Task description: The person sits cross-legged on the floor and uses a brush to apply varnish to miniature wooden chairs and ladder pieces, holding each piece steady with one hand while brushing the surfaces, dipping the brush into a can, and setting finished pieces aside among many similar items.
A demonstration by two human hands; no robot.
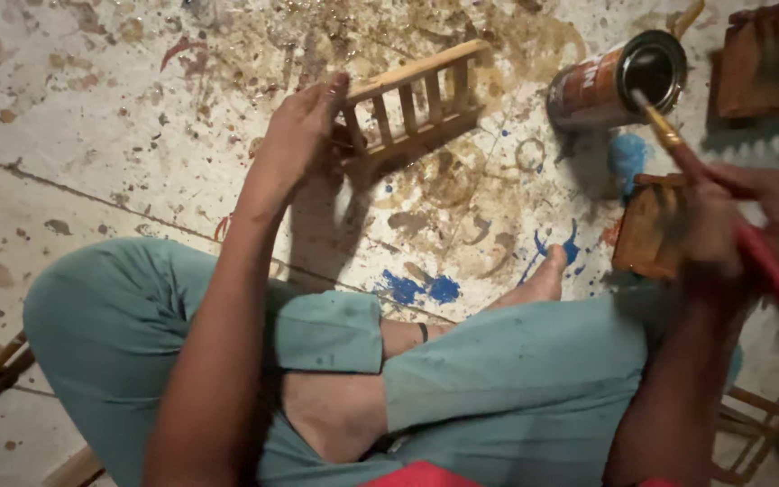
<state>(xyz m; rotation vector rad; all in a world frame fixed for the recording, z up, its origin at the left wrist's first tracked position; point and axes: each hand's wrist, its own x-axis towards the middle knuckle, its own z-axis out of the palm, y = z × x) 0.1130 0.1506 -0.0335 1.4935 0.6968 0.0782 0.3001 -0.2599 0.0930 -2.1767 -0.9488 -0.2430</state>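
Head view: left hand [295, 135] clenched around end of small wooden ladder frame [416, 99] resting on stained floor [92, 135], right hand [750, 216] grasping red-handled paintbrush [741, 225], bristle tip dipped into open tin can [619, 77] tilted nearby.

Pale concrete floor [92, 144], cracked, stained brown and splashed with blue paint [421, 289]. Small wooden rack [416, 104] resting on it near the top. Tin can [610, 81] tipped on its side just right. Stained wooden pieces [646, 230] nearby, another [768, 63] in the corner.
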